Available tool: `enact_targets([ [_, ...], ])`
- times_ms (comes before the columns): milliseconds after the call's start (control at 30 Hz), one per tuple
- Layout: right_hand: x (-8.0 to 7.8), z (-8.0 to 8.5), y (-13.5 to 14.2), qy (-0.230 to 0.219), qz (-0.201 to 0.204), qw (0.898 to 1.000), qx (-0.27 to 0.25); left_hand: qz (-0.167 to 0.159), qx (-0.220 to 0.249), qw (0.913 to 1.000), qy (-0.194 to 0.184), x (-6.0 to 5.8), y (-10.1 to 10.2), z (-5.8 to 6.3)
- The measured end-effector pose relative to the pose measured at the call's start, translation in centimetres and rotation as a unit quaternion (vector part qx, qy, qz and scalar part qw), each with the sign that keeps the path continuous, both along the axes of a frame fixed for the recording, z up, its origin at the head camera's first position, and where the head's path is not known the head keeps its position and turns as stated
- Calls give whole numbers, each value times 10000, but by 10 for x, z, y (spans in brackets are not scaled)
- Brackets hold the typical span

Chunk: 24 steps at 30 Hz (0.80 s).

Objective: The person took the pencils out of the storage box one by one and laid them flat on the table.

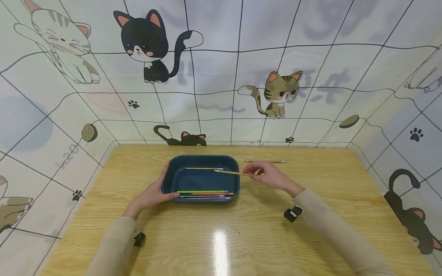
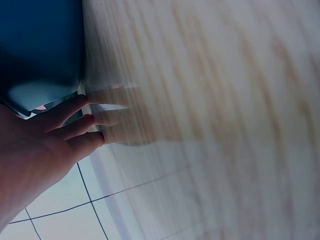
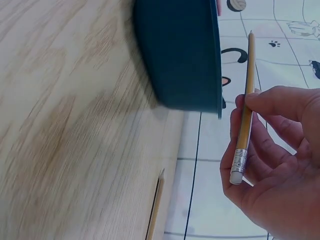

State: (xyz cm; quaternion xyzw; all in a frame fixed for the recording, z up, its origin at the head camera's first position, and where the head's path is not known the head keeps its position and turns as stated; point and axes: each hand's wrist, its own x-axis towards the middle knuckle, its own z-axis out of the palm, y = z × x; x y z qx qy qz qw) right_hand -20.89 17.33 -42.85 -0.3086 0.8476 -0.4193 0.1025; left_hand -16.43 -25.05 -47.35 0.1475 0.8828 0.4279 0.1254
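A dark blue rectangular box (image 1: 203, 201) sits on the table with several pencils in it. My left hand (image 1: 153, 193) holds its left side, the thumb over the near left rim and the fingers along the outer wall. My right hand (image 1: 267, 174) pinches a yellow pencil (image 3: 246, 110) between thumb and fingers. Its white eraser end is near the palm, and the tip reaches over the right rim of the box. Inside, a yellow pencil (image 1: 203, 168) lies at the far side, while a green pencil (image 1: 202, 191) and others lie along the near side.
Another pencil (image 1: 266, 161) lies on the wooden table (image 1: 193, 237) beyond my right hand. Cat-print cloth (image 1: 221, 111) rises behind the table and at both sides.
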Motion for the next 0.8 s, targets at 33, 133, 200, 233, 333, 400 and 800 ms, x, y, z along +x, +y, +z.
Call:
enact_targets([
  [33, 0, 0, 3, 7, 1, 10000, 10, 11, 4, 10000, -17, 0, 0, 0],
  [133, -1, -1, 10, -2, -79, 10000, 41, 37, 0, 10000, -85, -1, 0, -2],
  [200, -1, -2, 16, 1, -113, 9999, 62, 37, -25, 10000, -66, -1, 0, -3],
  [233, -2, -2, 18, -14, -139, 9999, 70, 36, -46, 10000, -59, -1, 0, -3],
  [333, -2, -1, 25, -41, -259, 9995, 147, 43, -110, 9999, -44, -1, 0, -3],
  [400, -3, 0, 29, -59, -298, 9994, 177, 52, -151, 9999, -41, -1, 0, -3],
  [800, -11, -1, 46, 19, -583, 9981, 198, 71, -168, 9998, -116, 0, 1, 0],
])
